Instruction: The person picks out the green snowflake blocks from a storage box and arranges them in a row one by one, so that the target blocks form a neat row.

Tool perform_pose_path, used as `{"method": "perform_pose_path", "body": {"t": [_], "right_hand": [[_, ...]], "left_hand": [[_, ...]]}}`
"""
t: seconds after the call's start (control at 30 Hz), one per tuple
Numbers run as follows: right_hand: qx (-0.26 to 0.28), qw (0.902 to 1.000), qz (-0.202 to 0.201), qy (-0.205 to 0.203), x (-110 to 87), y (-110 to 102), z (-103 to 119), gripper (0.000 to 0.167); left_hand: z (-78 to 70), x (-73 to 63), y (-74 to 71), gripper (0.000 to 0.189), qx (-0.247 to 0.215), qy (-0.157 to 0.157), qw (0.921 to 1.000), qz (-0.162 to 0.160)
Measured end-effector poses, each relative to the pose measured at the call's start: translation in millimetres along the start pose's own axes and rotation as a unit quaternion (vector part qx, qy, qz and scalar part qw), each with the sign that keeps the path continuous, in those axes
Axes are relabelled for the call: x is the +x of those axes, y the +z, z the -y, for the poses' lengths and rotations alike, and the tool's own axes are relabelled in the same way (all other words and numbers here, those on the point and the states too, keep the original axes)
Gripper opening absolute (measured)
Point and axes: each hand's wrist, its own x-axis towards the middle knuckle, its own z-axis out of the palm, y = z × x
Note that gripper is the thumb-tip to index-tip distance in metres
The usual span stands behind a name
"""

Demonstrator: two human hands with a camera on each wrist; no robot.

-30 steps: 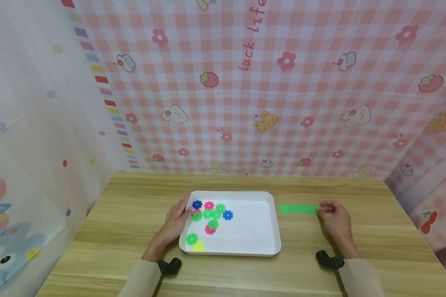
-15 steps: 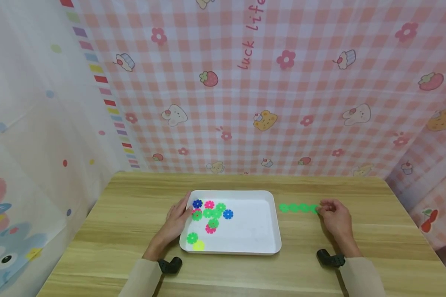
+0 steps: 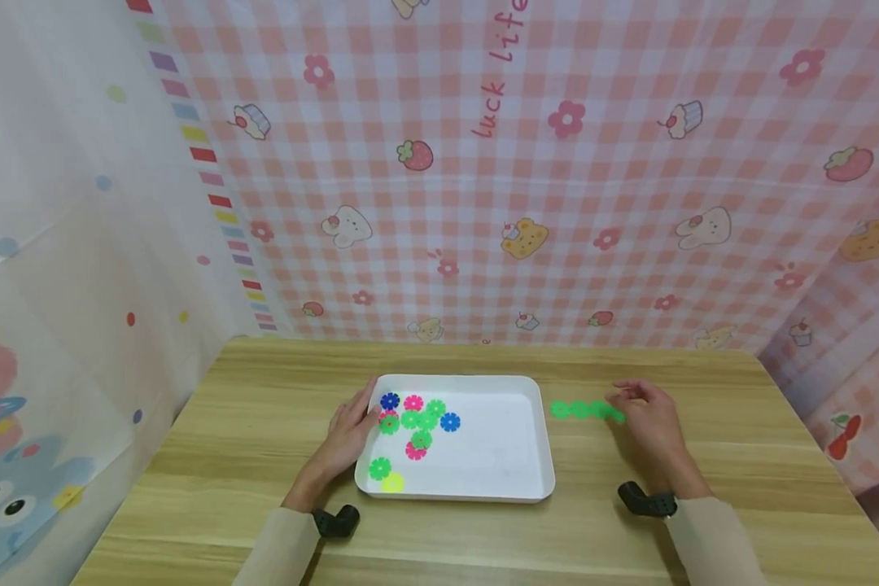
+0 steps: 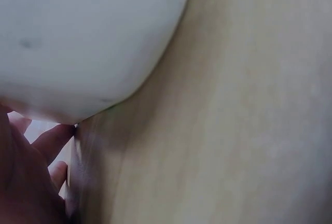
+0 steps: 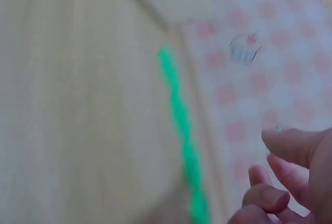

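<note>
My left hand (image 3: 347,431) grips the left wall of a white tray (image 3: 513,439), thumb over the rim and fingers along the outside. In the left wrist view, fingertips (image 4: 59,136) touch the tray's side. Several notched plastic discs lie in the tray's left half, such as a green disc (image 3: 380,469), a blue disc (image 3: 450,422) and a pink disc (image 3: 413,403). Right of the tray, a row of green discs (image 3: 580,409) lies on the table. Over its right end hovers my right hand (image 3: 652,419), fingers loosely bent, with nothing seen between them.
The wooden table (image 3: 483,545) extends around the tray. A pink checked cloth (image 3: 527,179) hangs behind its back edge, and a white printed cloth (image 3: 80,244) hangs at the left. Each wrist wears a black camera mount (image 3: 337,521).
My right hand has let go of the right end of the green disc row and shifted slightly left and up. The left hand and tray stay in place.
</note>
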Motion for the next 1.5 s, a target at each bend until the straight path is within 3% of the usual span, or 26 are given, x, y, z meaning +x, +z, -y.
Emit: {"method": "perform_pose_path", "body": {"t": [0.2,0.33,0.57,0.8,0.9,1.0,1.33,1.5], "right_hand": [[0.017,0.9955,0.082,-0.044,5.1,17.2,39.7,0.038],[0.041,0.9861,0.147,-0.065,8.5,36.5,61.9,0.031],[0.037,0.9619,0.263,-0.064,6.4,77.7,96.7,0.026],[0.001,0.9265,0.367,-0.084,0.6,120.7,117.3,0.026],[-0.004,0.9180,0.387,-0.088,-0.2,135.6,121.9,0.025],[-0.010,0.9167,0.390,-0.088,-0.3,148.8,123.9,0.025],[-0.055,0.9241,0.360,-0.116,0.5,181.7,119.7,0.027],[-0.053,0.9296,0.349,-0.106,1.2,190.2,113.7,0.028]], "left_hand": [[0.7,0.0,-1.0,0.056,0.000,-0.001,1.0000,0.000],[1.3,0.2,-0.7,0.056,0.000,0.000,1.0000,0.001],[2.0,0.2,-0.3,0.057,-0.001,0.004,1.0000,0.001],[1.2,0.7,-0.8,0.056,0.002,0.002,1.0000,-0.001],[1.9,0.8,-0.5,0.056,0.001,0.002,1.0000,-0.001],[1.9,0.5,-0.4,0.056,-0.001,0.005,1.0000,-0.002],[-0.8,-1.4,-1.2,0.055,-0.002,0.005,1.0000,-0.004],[0.8,-0.3,-0.1,0.056,-0.001,-0.001,1.0000,-0.001]]}}
